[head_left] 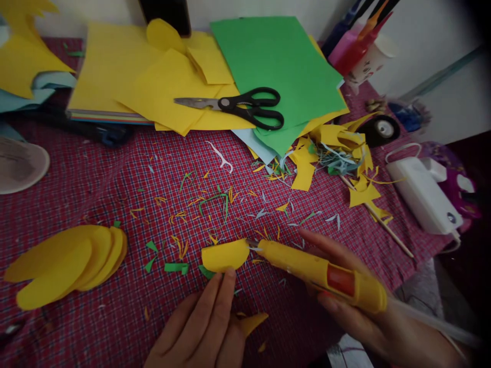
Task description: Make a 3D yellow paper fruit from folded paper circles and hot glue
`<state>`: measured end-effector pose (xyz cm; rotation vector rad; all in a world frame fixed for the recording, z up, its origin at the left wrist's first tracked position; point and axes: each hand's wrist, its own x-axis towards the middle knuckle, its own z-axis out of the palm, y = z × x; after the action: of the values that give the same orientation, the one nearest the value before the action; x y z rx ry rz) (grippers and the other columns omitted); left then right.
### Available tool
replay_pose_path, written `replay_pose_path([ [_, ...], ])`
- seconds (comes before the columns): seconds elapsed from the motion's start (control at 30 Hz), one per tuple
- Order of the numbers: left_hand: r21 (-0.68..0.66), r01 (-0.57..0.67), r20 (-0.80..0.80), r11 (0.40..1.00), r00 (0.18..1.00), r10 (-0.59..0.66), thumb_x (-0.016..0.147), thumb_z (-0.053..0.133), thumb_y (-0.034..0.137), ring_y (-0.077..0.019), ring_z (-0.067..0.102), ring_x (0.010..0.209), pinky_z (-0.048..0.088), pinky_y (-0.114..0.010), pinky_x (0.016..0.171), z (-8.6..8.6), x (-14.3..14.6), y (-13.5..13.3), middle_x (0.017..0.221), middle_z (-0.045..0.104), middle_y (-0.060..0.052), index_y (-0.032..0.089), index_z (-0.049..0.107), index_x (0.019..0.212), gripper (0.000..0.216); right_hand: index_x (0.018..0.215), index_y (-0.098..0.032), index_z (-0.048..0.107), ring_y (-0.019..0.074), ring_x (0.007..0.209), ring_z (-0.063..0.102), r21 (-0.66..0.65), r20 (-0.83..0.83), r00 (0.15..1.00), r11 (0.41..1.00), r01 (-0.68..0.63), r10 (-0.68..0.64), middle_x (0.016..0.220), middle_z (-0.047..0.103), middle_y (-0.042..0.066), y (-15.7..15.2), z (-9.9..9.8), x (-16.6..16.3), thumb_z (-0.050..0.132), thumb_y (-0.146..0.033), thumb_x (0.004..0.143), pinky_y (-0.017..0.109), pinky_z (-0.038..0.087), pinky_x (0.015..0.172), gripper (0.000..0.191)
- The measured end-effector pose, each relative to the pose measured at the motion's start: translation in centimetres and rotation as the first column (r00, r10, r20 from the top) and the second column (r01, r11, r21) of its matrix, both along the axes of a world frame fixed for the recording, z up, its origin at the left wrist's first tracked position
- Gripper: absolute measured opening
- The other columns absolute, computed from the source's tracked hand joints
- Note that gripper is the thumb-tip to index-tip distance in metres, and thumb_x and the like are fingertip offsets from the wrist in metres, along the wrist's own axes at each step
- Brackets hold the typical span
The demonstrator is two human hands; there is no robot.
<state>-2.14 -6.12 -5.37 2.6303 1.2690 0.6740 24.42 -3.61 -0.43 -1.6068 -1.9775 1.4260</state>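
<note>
My right hand (pixel 356 317) is wrapped around a yellow glue gun (pixel 307 266) with a red-orange patch on its side. Its metal nozzle points left and meets the right end of a small yellow paper piece (pixel 224 255), which looks curled or folded. My left hand (pixel 203 327) lies with fingers stretched out, the fingertips pressing on that piece's lower edge. A second yellow paper scrap (pixel 255 323) pokes out beside the left thumb, partly hidden. Left of my hands, several yellow paper ovals (pixel 69 266) lie in an overlapping pile.
Black-handled scissors (pixel 251 106) rest on yellow sheets (pixel 115 66) and a green sheet (pixel 280 61) at the back. Paper snippets (pixel 184 214) litter the checked cloth (pixel 126 179). To the right are a wooden stick (pixel 387 230), a white power adapter (pixel 424 197) and a cup (pixel 372 61).
</note>
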Motion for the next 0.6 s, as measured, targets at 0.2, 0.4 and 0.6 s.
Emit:
replay_pose_path([
  [0.2,-0.008,-0.014,-0.008,1.0,1.0,0.014,0.097,0.033,0.016,-0.0187,0.054,0.12,0.028,-0.031,0.106,0.2,0.0,0.0,0.123,0.064,-0.011,0.018,0.065,0.08,0.036,0.148,-0.042,0.01,0.0268,0.121,0.057,-0.03,-0.033,0.999,0.999,0.02,-0.021,0.152,0.036,0.007,-0.6,-0.2,0.3,0.05,-0.026,0.092,0.038,0.056,0.09,0.071],
  [0.4,-0.021,-0.001,-0.034,1.0,0.999,0.001,0.097,0.032,0.018,-0.0187,0.055,0.119,0.03,-0.032,0.104,0.5,0.0,0.1,0.123,0.065,-0.01,0.019,0.064,0.083,0.035,0.148,-0.04,0.016,0.0282,0.124,0.054,0.007,0.016,0.999,0.999,0.031,-0.032,0.147,0.044,0.006,-1.1,-0.4,0.3,0.053,-0.027,0.09,0.042,0.052,0.095,0.07],
  [0.6,-0.032,-0.007,-0.066,0.999,0.998,0.005,0.095,0.035,0.017,-0.0185,0.058,0.111,0.036,-0.033,0.094,0.8,-0.1,0.1,0.121,0.066,-0.008,0.02,0.064,0.085,0.03,0.146,-0.045,0.014,0.0263,0.122,0.056,-0.011,-0.038,0.998,0.998,0.059,-0.06,0.151,0.037,0.004,-0.5,-0.1,-0.1,0.049,-0.029,0.093,0.037,0.056,0.089,0.066],
])
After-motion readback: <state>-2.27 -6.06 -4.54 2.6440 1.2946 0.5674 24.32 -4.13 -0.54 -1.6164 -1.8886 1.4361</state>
